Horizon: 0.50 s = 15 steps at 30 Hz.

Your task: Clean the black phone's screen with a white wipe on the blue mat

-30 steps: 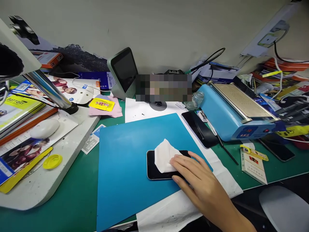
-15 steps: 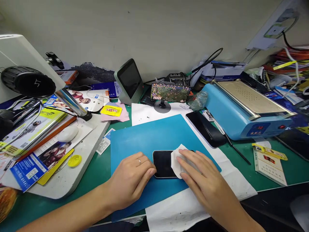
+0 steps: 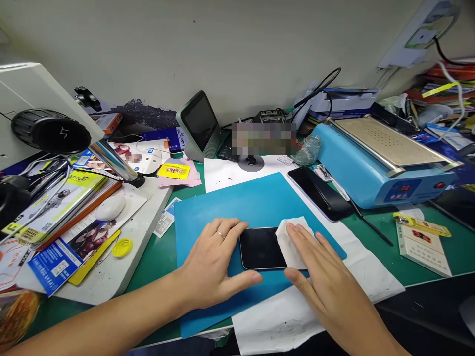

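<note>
A smartphone [image 3: 261, 248] with a dark glass face lies flat and sideways on the blue mat [image 3: 237, 198]. My right hand [image 3: 326, 272] holds a white wipe [image 3: 293, 243] down against the phone's right end, its fingers stretched over it and hiding that end. At the other end is my left hand [image 3: 218, 267], wearing a ring. Its thumb is spread away from the fingers, and the fingertips rest at or just beside the phone's left edge; whether they touch it I cannot tell. Nothing shows in that hand.
A second dark phone [image 3: 321, 193] and a thin black stick [image 3: 373, 225] lie right of the mat, before a blue heating plate machine [image 3: 382, 163]. A glass jar [image 3: 308, 150] stands behind. Left are a white stand base [image 3: 137, 237], a mouse [image 3: 110, 207] and boxes.
My left hand has opened, its thumb moving away from the fingers, which now sit higher by the phone's left end. The right hand and wipe have shifted slightly right, baring more glass.
</note>
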### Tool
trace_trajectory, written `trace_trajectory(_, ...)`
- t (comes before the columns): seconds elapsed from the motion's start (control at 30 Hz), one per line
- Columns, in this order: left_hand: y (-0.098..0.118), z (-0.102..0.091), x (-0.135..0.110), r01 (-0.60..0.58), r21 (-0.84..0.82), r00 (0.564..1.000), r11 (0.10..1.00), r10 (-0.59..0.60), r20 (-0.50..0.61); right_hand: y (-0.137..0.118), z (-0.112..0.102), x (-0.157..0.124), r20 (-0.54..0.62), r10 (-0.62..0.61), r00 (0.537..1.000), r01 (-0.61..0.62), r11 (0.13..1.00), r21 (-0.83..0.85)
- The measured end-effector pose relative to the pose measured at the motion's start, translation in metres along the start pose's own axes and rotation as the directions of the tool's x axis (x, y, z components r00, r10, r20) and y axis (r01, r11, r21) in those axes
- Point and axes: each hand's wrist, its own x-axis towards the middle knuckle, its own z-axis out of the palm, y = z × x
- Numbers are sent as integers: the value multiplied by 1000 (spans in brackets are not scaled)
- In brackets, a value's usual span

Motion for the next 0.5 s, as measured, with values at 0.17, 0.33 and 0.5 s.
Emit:
trace_trajectory(0.17, 0, 4, -1, 23, 51, 999, 998, -25, 38, -19, -3, -8, 15, -60, 998, 60, 998, -11)
trace_trajectory(0.33, 3, 3, -2, 32, 54, 998, 998, -35, 54, -15, -1, -6, -4, -45, 999, 45, 998, -34)
trace_trajectory(0.5, 3, 2, -4, -38, -4, 999, 999, 38, 14, -24, 9, 2, -116, -116, 986, 116, 993, -5)
